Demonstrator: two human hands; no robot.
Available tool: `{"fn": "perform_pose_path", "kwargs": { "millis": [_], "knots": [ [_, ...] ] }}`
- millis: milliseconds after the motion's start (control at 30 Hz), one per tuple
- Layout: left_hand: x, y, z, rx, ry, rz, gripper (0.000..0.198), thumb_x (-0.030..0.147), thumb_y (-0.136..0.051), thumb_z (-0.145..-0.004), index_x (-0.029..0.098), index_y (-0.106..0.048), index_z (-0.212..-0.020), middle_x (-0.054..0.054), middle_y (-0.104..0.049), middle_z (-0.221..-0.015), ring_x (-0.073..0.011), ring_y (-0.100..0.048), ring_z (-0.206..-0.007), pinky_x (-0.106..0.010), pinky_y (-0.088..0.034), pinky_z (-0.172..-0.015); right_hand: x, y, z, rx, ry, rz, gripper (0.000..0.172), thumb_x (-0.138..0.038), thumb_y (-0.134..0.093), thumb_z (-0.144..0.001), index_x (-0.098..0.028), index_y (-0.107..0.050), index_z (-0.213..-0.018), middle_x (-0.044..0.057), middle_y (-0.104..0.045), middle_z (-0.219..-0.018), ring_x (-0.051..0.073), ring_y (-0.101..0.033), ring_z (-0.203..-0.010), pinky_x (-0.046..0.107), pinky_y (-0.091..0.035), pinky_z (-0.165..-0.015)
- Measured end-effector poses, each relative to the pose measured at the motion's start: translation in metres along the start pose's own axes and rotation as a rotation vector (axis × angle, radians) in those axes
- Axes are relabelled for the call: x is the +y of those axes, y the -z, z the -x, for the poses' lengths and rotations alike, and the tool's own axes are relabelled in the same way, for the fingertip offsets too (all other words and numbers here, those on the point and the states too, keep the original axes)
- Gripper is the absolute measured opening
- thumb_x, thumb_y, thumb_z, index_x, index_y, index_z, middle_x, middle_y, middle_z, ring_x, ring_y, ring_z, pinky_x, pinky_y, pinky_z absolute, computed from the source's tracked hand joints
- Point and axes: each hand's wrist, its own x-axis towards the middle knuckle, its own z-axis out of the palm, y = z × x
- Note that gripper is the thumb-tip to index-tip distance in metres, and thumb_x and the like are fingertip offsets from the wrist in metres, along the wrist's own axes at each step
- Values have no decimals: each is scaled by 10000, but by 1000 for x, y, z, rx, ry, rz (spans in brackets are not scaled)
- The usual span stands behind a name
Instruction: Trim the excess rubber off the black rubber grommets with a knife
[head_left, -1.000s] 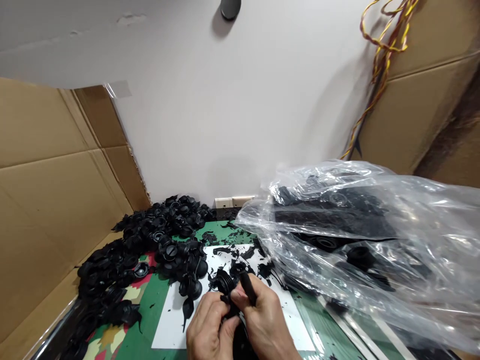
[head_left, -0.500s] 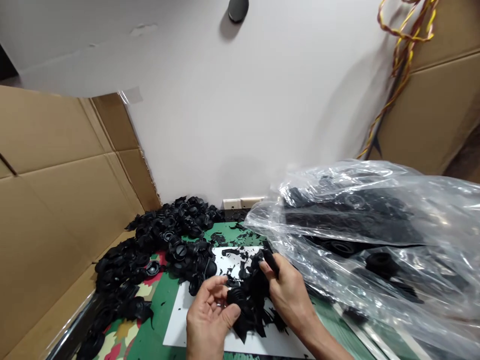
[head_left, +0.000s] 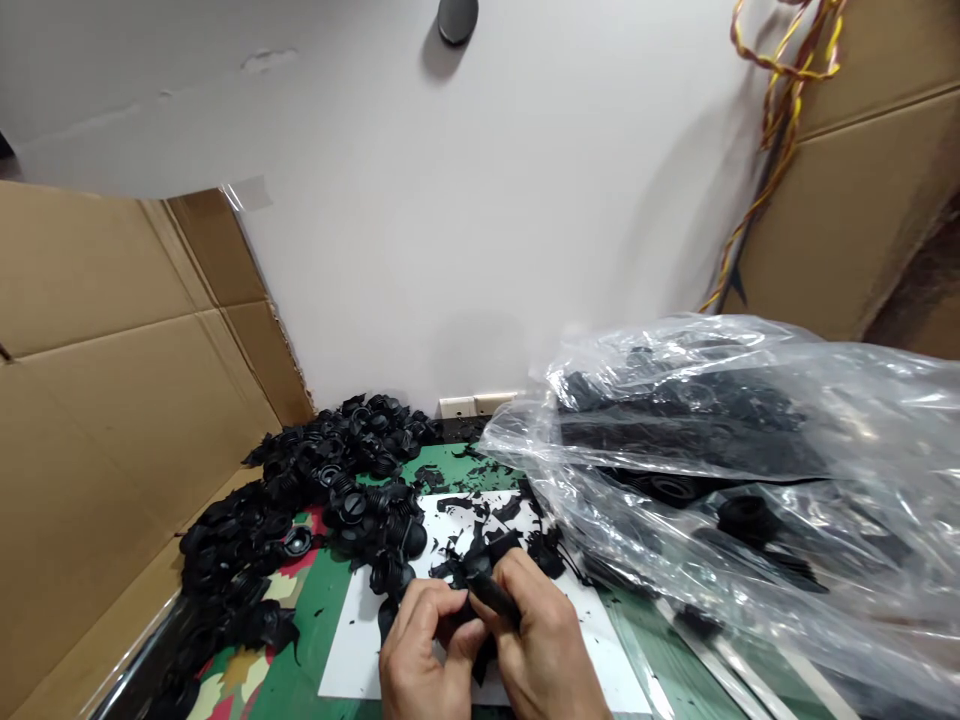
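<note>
Low over the white sheet point(head_left: 352, 650), my left hand point(head_left: 427, 650) and my right hand point(head_left: 544, 640) meet at the fingertips. Between the left fingers and thumb is a black rubber part point(head_left: 457, 622), mostly hidden by the fingers. My right hand is wrapped round a dark, thick pen-like tool point(head_left: 495, 598), its tip at the rubber part and not visible. Black rubber scraps point(head_left: 487, 520) lie scattered on the sheet beyond my fingers. Left of the sheet, a heap of ribbed black rubber boots point(head_left: 360, 505) reaches close to the left hand.
A clear plastic bag point(head_left: 697, 470) with more black rubber parts covers the right side. Cardboard point(head_left: 135, 400) walls the left, and a white wall point(head_left: 487, 200) stands behind. The green mat point(head_left: 307, 620) runs under the sheet. Twisted yellow-brown wires point(head_left: 772, 150) hang at upper right.
My right hand has moved left and down to meet the left hand, bringing the pen-like tool to the rubber part. The left fingers have closed in. The view has shifted slightly.
</note>
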Motion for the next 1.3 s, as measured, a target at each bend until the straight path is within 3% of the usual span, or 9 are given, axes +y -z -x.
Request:
{"fn": "perform_pose_path", "kwargs": {
  "millis": [133, 267, 367, 533, 767, 867, 1033, 1167, 1300],
  "knots": [
    [6, 1, 4, -19, -52, -25, 102, 323, -706, -694, 249, -701, -623, -39, -621, -655, -213, -562, -613, -255, -425, -596, 8, -4, -1, 95, 233, 137, 206, -97, -357, -723, -237, -411, -583, -16, -458, -563, 114, -421, -379, 228, -282, -382],
    [10, 9, 6, 22, -32, 61, 129, 306, -767, -621, 225, -672, -589, -39, -642, -672, -209, -576, -649, -250, -452, -614, 28, 18, -24, 92, -17, 147, 150, -146, -401, -706, -248, -407, -596, 0, -495, -527, 163, -483, -423, 247, -326, -401],
    [9, 12, 4, 14, 188, 211, 226, 335, -830, -539, 192, -671, -609, -11, -618, -605, -164, -560, -561, -224, -473, -525, 37, 34, -40, 114, -103, 165, 174, -237, -432, -765, -248, -411, -592, 13, -520, -548, 186, -505, -462, 271, -368, -421],
    [6, 10, -8, -65, 498, 448, 505, 358, -846, -528, 192, -651, -963, 16, -648, -641, -122, -583, -426, -208, -494, -382, 27, 37, -34, 19, -210, -91, 146, -291, -489, -773, -198, -599, -797, 42, -660, -747, 215, -623, -689, 310, -496, -624],
    [7, 9, -18, -26, 865, 600, 262, 174, -805, -620, 116, -653, -825, -22, -661, -580, -118, -630, -436, -175, -505, -388, 3, 29, -8, -58, -114, -418, 116, -266, -643, -745, -214, -677, -844, 56, -682, -864, 210, -646, -794, 266, -525, -690],
    [8, 7, -17, -34, 914, 668, 237, 184, -806, -623, 114, -644, -781, -17, -658, -549, -92, -578, -366, -136, -416, -304, 0, 13, 0, -19, -73, -498, 131, -213, -642, -718, -212, -675, -845, 75, -662, -915, 208, -642, -819, 242, -524, -645],
    [5, 4, -15, -26, 971, 662, 294, 142, -837, -521, 129, -632, -731, 1, -645, -495, -75, -517, -289, -115, -296, -248, 7, -8, 8, 49, -54, -436, 151, -170, -560, -760, -203, -565, -612, -4, -554, -653, 131, -543, -557, 207, -425, -501],
    [8, 12, -13, -97, 855, 615, 350, 152, -888, -423, 129, -641, -670, 7, -641, -469, -77, -518, -281, -119, -275, -262, 14, 6, -2, -42, 62, -256, 232, -151, -507, -770, -208, -455, -551, -30, -473, -565, 114, -469, -488, 207, -351, -455],
    [13, 28, -6, -237, 849, 666, 349, 224, -912, -410, 116, -661, -629, -36, -669, -476, -87, -535, -292, -141, -345, -308, 26, 32, -33, -39, -51, 2, 162, -174, -434, -752, -221, -466, -601, 5, -537, -542, 160, -496, -497, 245, -378, -470]
  ]
}}
